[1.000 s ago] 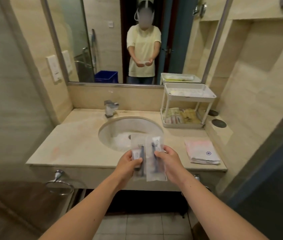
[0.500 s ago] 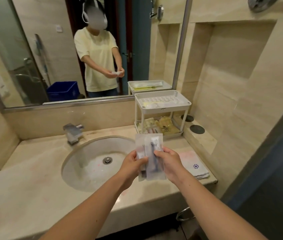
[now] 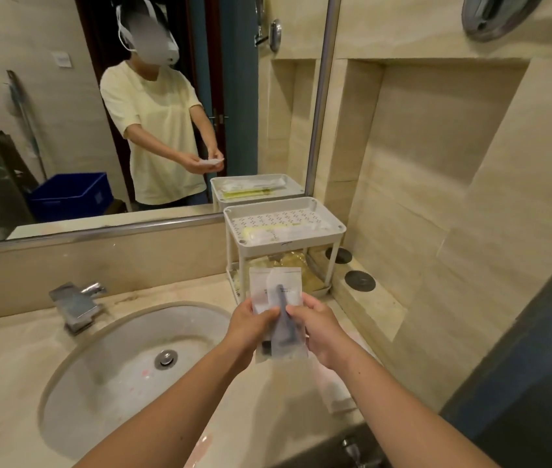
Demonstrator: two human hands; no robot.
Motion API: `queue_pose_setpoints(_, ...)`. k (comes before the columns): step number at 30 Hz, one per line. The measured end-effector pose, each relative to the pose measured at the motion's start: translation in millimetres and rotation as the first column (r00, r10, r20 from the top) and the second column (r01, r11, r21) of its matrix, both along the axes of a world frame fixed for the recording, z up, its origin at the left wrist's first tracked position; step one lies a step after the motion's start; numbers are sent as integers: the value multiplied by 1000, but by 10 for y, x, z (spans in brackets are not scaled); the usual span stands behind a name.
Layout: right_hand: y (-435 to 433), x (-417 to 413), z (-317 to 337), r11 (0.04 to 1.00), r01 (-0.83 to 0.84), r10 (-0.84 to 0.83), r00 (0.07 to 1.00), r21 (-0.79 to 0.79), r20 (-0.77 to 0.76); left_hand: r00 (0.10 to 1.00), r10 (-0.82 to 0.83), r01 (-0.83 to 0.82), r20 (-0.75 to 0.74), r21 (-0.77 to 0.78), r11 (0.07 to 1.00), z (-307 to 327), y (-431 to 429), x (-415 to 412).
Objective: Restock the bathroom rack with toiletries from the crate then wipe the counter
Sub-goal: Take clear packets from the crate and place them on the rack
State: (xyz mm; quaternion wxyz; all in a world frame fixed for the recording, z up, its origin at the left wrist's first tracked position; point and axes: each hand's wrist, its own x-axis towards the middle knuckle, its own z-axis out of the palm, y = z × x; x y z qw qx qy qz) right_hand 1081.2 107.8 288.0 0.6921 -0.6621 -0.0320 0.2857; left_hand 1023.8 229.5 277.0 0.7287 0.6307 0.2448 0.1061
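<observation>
Two translucent toiletry packets [image 3: 276,298], overlapped, are held upright just in front of the two-tier rack [image 3: 284,246], hiding part of its lower tier. The left hand [image 3: 247,329] pinches their left edge between thumb and curled fingers. The right hand [image 3: 320,327] pinches the right edge likewise. The front packet holds a dark, slim item, possibly a razor. The rack's upper tray carries flat sachets [image 3: 278,233]; its lower tier carries yellowish sachets [image 3: 308,276]. The basin [image 3: 105,373] and tap [image 3: 75,307] lie left of the rack. A folded cloth [image 3: 335,391] lies in front of it, beneath the right forearm.
</observation>
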Motion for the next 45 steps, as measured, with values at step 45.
queue_pose_setpoints(45, 413, 3345, 320, 474, 399, 460, 648, -785, 608, 929, 105, 254, -356, 817, 517, 341, 447, 3154)
